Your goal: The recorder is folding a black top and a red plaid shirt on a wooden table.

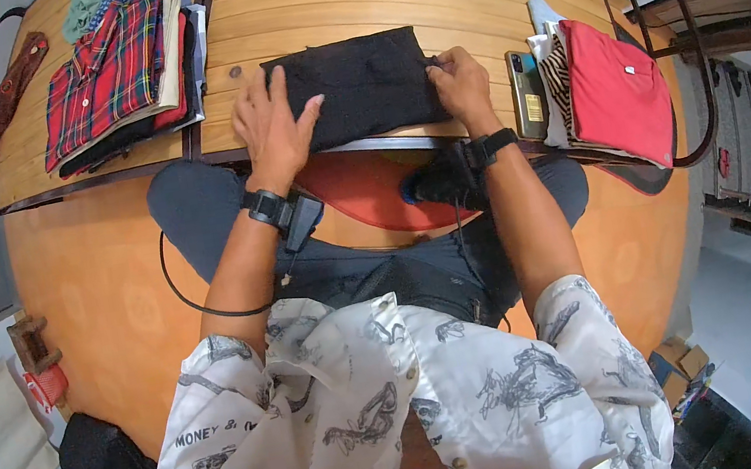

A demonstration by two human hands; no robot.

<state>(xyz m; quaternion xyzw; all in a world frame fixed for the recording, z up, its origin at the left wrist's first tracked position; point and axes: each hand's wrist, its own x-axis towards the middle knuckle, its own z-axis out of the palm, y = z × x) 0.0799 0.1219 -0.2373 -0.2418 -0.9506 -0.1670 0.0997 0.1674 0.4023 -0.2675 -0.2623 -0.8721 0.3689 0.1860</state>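
A black folded garment [362, 84] lies as a rectangle at the near edge of the wooden table. My left hand [273, 128] rests at its left edge, fingers spread, with the thumb and fingertips over the cloth. At the opposite edge my right hand [462, 83] is closed, pinching the garment's right side between thumb and fingers. What kind of garment it is cannot be made out in its folded state.
On the left stands a pile of folded clothes with a red plaid shirt [109, 70] on top. To the right, a phone [527, 93] lies beside another pile topped by a pinkish-red garment [613, 89]. A brown patterned cloth [9, 91] hangs over the metal rail at far left.
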